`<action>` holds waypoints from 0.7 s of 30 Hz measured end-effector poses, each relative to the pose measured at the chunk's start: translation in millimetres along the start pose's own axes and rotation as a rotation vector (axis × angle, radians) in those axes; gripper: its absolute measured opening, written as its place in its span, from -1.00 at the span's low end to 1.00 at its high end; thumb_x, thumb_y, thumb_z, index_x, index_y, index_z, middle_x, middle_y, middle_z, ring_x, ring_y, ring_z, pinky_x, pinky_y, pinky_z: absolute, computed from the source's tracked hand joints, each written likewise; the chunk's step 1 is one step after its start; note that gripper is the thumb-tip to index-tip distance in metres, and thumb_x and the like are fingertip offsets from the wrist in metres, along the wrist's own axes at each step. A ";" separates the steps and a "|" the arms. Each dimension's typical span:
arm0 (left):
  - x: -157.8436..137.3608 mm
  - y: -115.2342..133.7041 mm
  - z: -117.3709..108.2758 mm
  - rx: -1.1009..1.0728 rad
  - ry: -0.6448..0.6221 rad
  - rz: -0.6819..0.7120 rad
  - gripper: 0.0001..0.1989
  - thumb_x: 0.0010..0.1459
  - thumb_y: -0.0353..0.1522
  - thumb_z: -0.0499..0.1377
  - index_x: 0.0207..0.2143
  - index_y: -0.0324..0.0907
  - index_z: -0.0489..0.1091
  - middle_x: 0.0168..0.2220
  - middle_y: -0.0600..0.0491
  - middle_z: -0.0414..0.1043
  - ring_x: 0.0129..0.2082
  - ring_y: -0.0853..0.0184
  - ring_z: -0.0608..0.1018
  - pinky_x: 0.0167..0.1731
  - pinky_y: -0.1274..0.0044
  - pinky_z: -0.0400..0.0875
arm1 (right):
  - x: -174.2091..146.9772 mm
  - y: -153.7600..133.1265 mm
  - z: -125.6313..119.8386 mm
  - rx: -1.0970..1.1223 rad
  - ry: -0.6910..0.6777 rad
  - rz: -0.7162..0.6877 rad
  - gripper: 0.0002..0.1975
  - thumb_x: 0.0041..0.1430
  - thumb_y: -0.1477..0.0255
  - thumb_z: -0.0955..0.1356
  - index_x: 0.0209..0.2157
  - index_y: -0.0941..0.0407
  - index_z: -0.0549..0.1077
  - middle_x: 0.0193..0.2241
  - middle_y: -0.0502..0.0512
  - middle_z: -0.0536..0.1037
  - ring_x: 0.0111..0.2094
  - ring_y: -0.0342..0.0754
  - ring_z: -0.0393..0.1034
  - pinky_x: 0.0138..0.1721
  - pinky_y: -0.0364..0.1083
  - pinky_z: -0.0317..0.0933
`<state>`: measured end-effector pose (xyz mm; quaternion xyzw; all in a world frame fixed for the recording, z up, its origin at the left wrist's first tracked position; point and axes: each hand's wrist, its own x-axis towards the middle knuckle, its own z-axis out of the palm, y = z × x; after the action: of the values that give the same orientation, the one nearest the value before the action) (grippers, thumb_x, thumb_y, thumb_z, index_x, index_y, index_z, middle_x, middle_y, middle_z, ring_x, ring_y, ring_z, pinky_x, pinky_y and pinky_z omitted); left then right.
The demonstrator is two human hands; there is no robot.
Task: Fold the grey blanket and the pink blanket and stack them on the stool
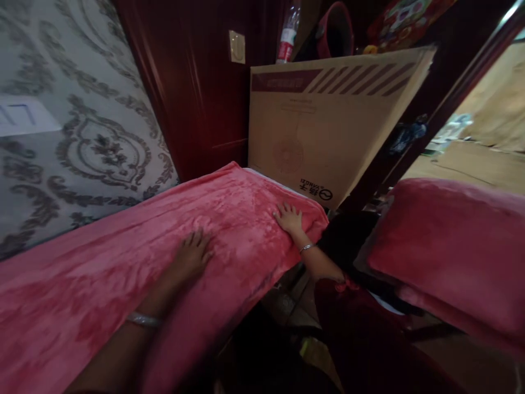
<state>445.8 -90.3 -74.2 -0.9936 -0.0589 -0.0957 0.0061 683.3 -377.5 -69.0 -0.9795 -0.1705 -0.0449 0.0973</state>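
A pink plush cover (233, 235) lies spread over a long bench-like surface along the wall, with soft wrinkles and its near edge hanging down. On the middle of it rests my left hand (192, 251), palm down, fingers stretched out. My right hand (289, 218) lies flat near the cover's far right corner, fingers spread. Both hands touch the fabric without gripping it. What the cover lies on is hidden beneath it.
Behind the cover's far end stands a large cardboard box (324, 131). A bottle (288, 35) is above it. A stack of pink plush fabric (451, 251) sits at the right. Patterned wallpaper (106, 148) and a dark red wood panel (192, 82) border the left and back.
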 end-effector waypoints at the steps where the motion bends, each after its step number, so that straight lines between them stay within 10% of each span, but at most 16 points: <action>1: -19.2 4.2 -1.0 -0.013 -0.025 0.011 -0.43 0.36 -0.13 0.00 0.33 -0.13 0.29 0.39 -0.19 0.19 0.37 -0.08 0.25 0.28 0.06 0.18 | -0.8 1.3 0.4 0.001 0.001 -0.004 -0.41 0.46 0.12 0.09 0.39 0.03 0.19 0.41 0.22 0.14 0.35 0.28 0.04 0.27 0.38 -0.02; 12: -257.3 52.3 -29.7 0.088 0.065 0.006 -0.34 0.34 -0.30 0.05 0.45 0.01 0.02 0.46 -0.06 0.04 0.44 0.07 0.14 0.35 0.12 0.09 | -11.9 23.7 27.2 0.091 0.154 -0.093 -0.49 0.42 0.28 0.12 0.23 0.16 0.41 0.29 0.31 0.34 0.30 0.20 0.16 0.25 0.25 0.09; 21: -298.3 48.3 -30.1 0.137 0.058 -0.283 -0.37 0.23 -0.37 0.03 0.37 -0.10 0.21 0.41 -0.11 0.17 0.41 0.01 0.22 0.32 0.10 0.16 | -107.0 42.2 77.8 0.509 0.271 0.140 -0.30 0.38 0.31 -0.02 0.42 0.39 0.02 0.41 0.47 0.03 0.43 0.22 -0.13 0.32 0.24 -0.04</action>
<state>155.1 -173.5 -101.7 -0.9695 -0.2046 -0.1201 0.0621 601.7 -435.3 -165.3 -0.9181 -0.0937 -0.1245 0.3644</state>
